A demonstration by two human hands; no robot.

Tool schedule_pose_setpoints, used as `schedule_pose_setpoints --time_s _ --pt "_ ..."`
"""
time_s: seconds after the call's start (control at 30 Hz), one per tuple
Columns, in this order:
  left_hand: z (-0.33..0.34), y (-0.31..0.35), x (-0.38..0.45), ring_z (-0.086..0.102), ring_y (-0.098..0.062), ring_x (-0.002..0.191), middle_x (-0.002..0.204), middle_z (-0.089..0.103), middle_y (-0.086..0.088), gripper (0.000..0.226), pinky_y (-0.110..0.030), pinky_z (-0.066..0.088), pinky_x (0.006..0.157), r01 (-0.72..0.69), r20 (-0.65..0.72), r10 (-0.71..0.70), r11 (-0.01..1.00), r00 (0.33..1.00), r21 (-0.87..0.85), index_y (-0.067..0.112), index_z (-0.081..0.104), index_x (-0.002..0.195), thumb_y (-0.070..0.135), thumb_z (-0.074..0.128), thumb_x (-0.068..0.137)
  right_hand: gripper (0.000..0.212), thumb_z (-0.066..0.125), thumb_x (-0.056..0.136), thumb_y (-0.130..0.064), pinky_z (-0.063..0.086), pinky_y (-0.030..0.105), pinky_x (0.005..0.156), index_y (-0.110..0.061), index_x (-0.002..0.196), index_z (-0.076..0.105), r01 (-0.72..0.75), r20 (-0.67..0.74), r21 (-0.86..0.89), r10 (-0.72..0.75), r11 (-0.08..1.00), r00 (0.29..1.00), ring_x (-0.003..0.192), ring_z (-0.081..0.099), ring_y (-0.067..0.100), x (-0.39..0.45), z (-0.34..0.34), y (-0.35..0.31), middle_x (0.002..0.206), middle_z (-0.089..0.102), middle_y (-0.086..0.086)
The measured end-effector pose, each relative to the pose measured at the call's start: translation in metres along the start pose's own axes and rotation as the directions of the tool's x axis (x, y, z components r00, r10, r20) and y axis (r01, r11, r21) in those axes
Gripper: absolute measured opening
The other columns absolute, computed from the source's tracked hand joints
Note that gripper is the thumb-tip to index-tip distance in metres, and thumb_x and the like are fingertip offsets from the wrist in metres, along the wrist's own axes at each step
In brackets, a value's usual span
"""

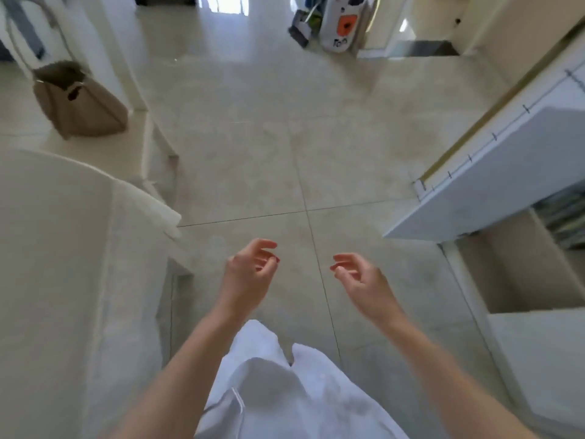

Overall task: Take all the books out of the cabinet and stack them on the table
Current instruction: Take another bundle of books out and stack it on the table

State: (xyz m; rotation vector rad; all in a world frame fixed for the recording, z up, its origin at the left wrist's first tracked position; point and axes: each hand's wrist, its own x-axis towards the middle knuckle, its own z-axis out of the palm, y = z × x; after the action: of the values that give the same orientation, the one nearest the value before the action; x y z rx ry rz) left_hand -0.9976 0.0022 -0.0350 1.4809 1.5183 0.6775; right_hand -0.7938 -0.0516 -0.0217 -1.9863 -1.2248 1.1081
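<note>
A white cabinet [493, 185] stands at the right with one door swung open. Inside it, at the far right edge, a row of books [566, 217] shows as blurred greenish spines. My left hand [250, 270] and my right hand [361, 280] hang in front of me over the tiled floor, both empty with fingers loosely curled and apart. The cabinet lies well to the right of my right hand. A table draped in a pale cloth [63, 248] fills the left side, next to my left arm.
A brown handbag [79, 103] sits on a pale surface at the upper left. At the far end of the tiled floor [253, 153] stand a white cylindrical device with an orange panel [342, 26] and cleaning tools. A lower open cabinet compartment [522, 274] is beige inside.
</note>
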Motion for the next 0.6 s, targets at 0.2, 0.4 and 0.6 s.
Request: schedule_pose_setpoints --time_s 0.2,0.4,0.6 --pt "0.092 0.044 0.038 0.069 -0.015 0.079 0.082 0.073 -0.002 0.034 -0.023 0.053 0.073 -0.112 0.305 0.101 0.994 0.947 0.017 0.038 0.062 0.087 0.004 0.062 0.084 0.021 0.054 0.094 -0.016 0.047 0.017 0.079 -0.02 0.113 0.062 -0.142 -0.24 0.201 0.189 0.969 0.952 0.098 0.064 0.01 -0.013 -0.059 0.05 0.103 0.069 -0.005" --pt "0.173 0.086 0.078 0.068 -0.018 0.085 0.083 0.074 0.002 0.031 -0.032 0.054 0.077 -0.221 0.591 0.139 0.973 0.794 0.068 0.035 0.064 0.093 0.006 0.059 0.082 0.017 0.056 0.092 -0.013 0.048 0.022 0.081 -0.023 0.104 0.062 -0.208 -0.448 0.389 0.381 0.898 0.809 0.097 0.066 0.016 -0.012 -0.107 0.086 0.1 0.07 0.0" --pt "0.256 0.137 0.096 0.069 -0.02 0.084 0.083 0.075 0.0 0.03 -0.029 0.052 0.074 -0.306 0.766 0.154 0.95 0.624 0.058 0.031 0.065 0.091 0.003 0.056 0.084 0.016 0.058 0.091 -0.017 0.052 0.035 0.086 -0.026 0.103 0.063 -0.257 -0.538 0.517 0.543 0.817 0.644 0.097 0.066 0.018 -0.027 -0.148 0.13 0.1 0.071 0.003"
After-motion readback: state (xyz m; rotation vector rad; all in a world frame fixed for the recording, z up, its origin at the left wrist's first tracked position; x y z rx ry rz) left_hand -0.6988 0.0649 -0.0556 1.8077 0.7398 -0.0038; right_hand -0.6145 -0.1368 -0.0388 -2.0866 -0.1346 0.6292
